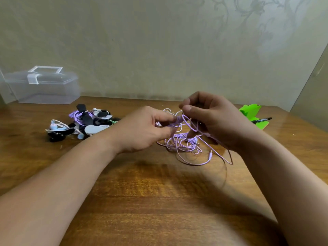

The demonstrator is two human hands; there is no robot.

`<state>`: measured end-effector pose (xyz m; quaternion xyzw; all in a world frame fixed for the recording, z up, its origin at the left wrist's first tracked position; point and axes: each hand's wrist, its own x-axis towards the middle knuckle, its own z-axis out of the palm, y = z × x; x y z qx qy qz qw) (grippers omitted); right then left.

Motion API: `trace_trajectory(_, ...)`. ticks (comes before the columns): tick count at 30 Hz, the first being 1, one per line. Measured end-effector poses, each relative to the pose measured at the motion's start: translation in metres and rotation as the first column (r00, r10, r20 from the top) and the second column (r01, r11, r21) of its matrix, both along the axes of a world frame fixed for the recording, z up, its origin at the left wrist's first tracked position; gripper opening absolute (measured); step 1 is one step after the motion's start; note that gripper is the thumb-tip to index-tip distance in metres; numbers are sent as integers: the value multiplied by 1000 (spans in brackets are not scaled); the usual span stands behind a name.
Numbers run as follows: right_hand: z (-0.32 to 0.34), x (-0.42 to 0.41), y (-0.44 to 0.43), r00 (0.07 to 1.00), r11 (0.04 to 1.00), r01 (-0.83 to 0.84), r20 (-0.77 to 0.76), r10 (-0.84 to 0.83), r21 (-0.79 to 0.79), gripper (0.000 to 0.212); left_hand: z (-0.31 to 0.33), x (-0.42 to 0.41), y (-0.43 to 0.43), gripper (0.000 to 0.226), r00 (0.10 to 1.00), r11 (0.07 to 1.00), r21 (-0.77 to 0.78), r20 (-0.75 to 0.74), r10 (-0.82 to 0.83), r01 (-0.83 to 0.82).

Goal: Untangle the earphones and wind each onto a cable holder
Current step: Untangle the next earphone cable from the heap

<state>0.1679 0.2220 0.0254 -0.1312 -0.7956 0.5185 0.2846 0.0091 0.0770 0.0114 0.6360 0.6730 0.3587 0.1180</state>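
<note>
On the table (159,201), a purple cord (182,144) lies knotted, its plug (210,154) loose at the near side. Above it, the left hand (142,128) and right hand (211,118) each pinch raised strands; a white cord (168,110) is mixed in behind. Judged partway: a pile (83,123) at far left looks already wound on holders. The pen (261,120) label is unreadable; the box (40,86) shows no writing.

Looking like a room in sb's home, not a lab or shop. Pale wallpaper (248,23) w/ a faded floral-scroll pattern is running behind a glossy wood-grain tabletop (159,201). A clear plastic storage box (44,86) w/ lid is sitting far left, green paper (250,111) & a marker (262,120) are lying far right, and a heap of earphones (85,123) is sitting near the box: household bits, approx.
</note>
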Motion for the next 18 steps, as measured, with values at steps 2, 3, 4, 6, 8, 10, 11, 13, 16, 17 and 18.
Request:
trace_trajectory(2, 1, 2, -2, 996, 995, -83, -18, 82, -61, 6, -1, 3, 2, 19, 995, 998, -17, 78, -55, 57)
trace_trajectory(3, 2, 2, -4, 991, 985, -130, -35, 127, -111, 7, -1, 4, 3, 17, 993, 997, -26, 98, -64, 67)
trace_trajectory(4, 2, 3, -5, 986, 972, -167, -60, 159, -163, 9, 0, 5, 2, 15, 990, 996, -44, 121, -66, 72)
trace_trajectory(6, 3, 3, -5, 977, 943, -205, -115, 180, -262, 12, 1, 5, 0, 15, 983, 995, -74, 173, -55, 69)
trace_trajectory(8, 3, 2, -4, 973, 924, -211, -158, 168, -318, 13, 1, 5, -1, 16, 976, 995, -81, 215, -36, 54)
trace_trajectory(10, 3, 2, -1, 970, 911, -215, -189, 155, -352, 13, 1, 5, -1, 15, 976, 995, -87, 218, -25, 45)
trace_trajectory(11, 3, 2, -1, 968, 902, -220, -201, 153, -371, 12, 1, 5, -1, 15, 977, 994, -100, 211, -15, 37)
trace_trajectory(13, 3, 1, 0, 964, 889, -230, -217, 152, -396, 12, 1, 4, -3, 15, 975, 993, -106, 220, -27, 51)
trace_trajectory(16, 3, -1, 2, 966, 886, -192, -239, 96, -422, 11, 1, 4, -4, 16, 957, 993, -68, 280, -74, 96)
trace_trajectory(17, 2, -2, 4, 968, 882, -169, -242, 65, -440, 11, 2, 4, -5, 17, 950, 993, -43, 299, -88, 106)
trace_trajectory(18, 1, -2, 7, 971, 878, -144, -235, 37, -457, 11, 3, 4, -4, 19, 940, 993, -18, 326, -106, 118)
